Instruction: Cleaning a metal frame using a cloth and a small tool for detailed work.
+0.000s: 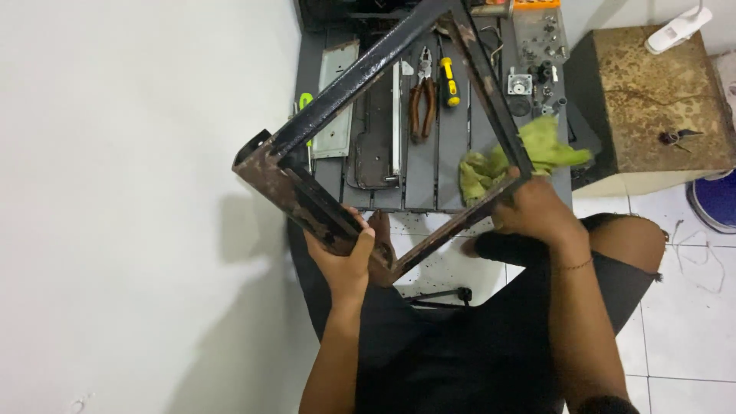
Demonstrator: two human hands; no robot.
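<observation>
Holding a rusty black metal frame [383,146] tilted above the bench [445,169], the left hand [345,257] wraps its fingers around the lower bar while the right hand [537,211] presses a green rag [537,149] against the far bar, steadying it for wiping.

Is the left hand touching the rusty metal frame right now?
Touching. The head view shows the left hand wrapped around the lower bar of the rusty metal frame, fingers curled over its edge with no gap.
</observation>
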